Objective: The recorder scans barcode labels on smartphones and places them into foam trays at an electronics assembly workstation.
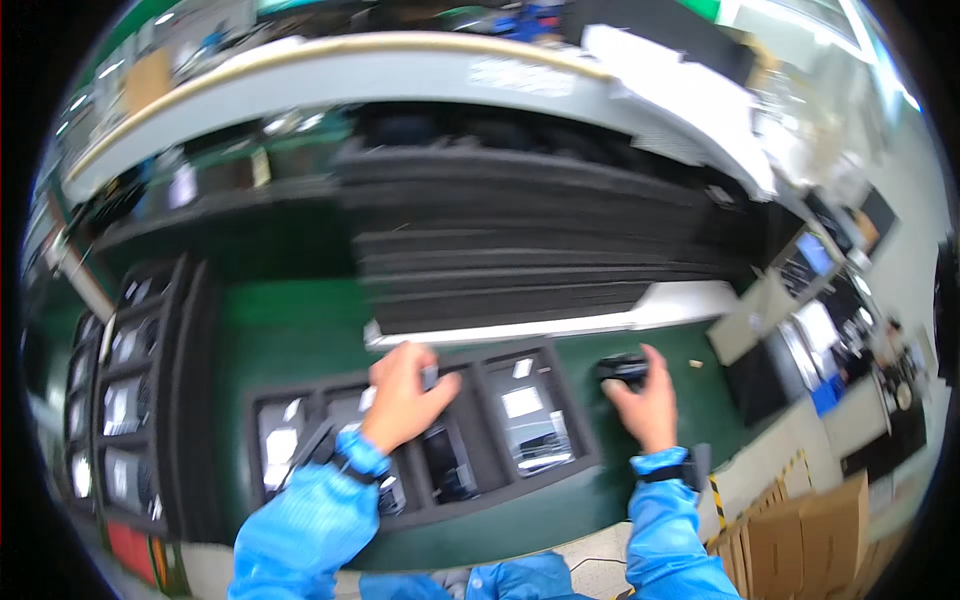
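A black foam tray point(590, 458) lies on the green tabletop, its compartments holding flat dark glossy devices. One such device point(535, 425) fills the rightmost compartment, and another point(448, 462) lies to its left. Over the tray's middle is my left hand point(405, 395), fingers curled and thumb nearly meeting them; a small grey bit shows between, too blurred to name. To the right of the tray, my right hand point(648, 405) grips a black rounded object point(622, 370) between thumb and fingers, just over the tabletop. Blue sleeves cover both arms.
Black foam sheets or trays point(520, 250) are piled at the back under a shelf point(400, 75). More foam trays point(130, 400) with devices stand at the left. Beyond the table's right side are a grey cabinet point(750, 310) and cardboard boxes point(800, 540).
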